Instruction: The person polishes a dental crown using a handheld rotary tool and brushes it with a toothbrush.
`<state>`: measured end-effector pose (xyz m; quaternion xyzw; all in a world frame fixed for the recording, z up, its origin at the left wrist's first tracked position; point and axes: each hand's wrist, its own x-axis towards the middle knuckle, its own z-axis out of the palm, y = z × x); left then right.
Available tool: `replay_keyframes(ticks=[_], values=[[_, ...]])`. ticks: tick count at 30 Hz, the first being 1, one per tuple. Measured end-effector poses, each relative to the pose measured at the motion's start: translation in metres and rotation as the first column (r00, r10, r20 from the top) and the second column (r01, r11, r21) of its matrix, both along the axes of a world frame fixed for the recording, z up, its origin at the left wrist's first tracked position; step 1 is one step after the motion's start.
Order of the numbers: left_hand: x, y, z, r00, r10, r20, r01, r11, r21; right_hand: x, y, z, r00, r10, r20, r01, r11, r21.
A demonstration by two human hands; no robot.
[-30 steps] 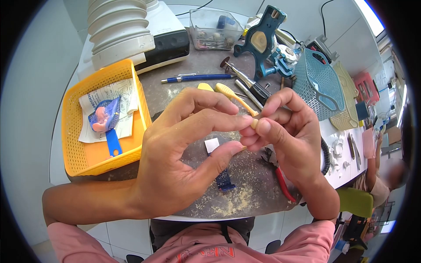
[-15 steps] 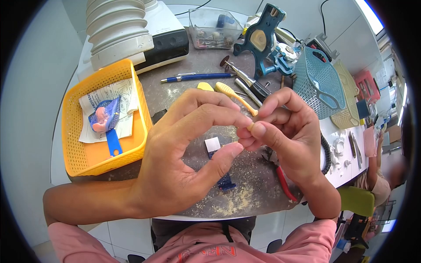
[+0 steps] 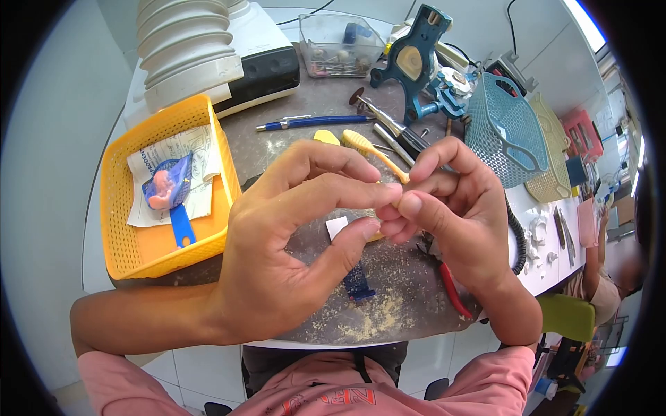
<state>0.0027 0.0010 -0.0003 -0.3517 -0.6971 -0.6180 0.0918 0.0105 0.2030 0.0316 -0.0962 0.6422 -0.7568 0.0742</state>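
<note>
My right hand [image 3: 458,215] pinches a tiny pale-yellow piece [image 3: 397,200] between thumb and fingers, its other fingers curled. Most of that piece is hidden, so its kind cannot be made out. My left hand [image 3: 298,229] comes in from the other side, its index fingertip at the piece and its thumb held apart, near the right fingers. Below the hands lies a dark blue strip [image 3: 358,283], with a white square [image 3: 336,226] near its upper end. Red-handled pliers [image 3: 454,291] lie beside my right wrist. Beyond my fingers is a tan-handled brush [image 3: 361,143].
A yellow basket [image 3: 159,260] at left holds paper and a blue impression tray [image 3: 182,225]. Behind lie a blue pen [image 3: 312,122] and a rotary handpiece [image 3: 388,121]. A blue articulator [image 3: 409,62] stands near a blue mesh basket [image 3: 503,132]. Pale dust covers the bench mat [image 3: 312,329].
My left thumb has shifted slightly up and left, and my left index finger sits closer over the small piece. The right hand keeps its pinch.
</note>
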Motion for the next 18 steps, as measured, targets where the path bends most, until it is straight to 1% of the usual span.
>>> replay_keyframes(ticks=[2,9,15,18], values=[[-0.0001,-0.0002,0.0005,1.0,0.005,-0.009,-0.005,1.0,-0.012,-0.0009,0.0008,0.001,1.0,0.0,0.021,0.0,1.0,-0.009],[-0.0003,0.0,-0.0002,1.0,-0.001,-0.014,0.001,1.0,-0.021,-0.0025,0.0022,0.0006,1.0,-0.002,0.015,0.002,0.999,-0.034],[0.0011,0.0004,0.0003,1.0,-0.008,0.001,0.008,1.0,-0.001,-0.0034,0.0026,-0.0008,1.0,-0.007,0.008,0.007,0.999,-0.033],[0.0014,-0.0006,0.0018,1.0,-0.005,-0.008,0.005,0.999,-0.046,-0.0037,0.003,-0.0012,1.0,-0.018,0.005,0.018,0.999,-0.028]])
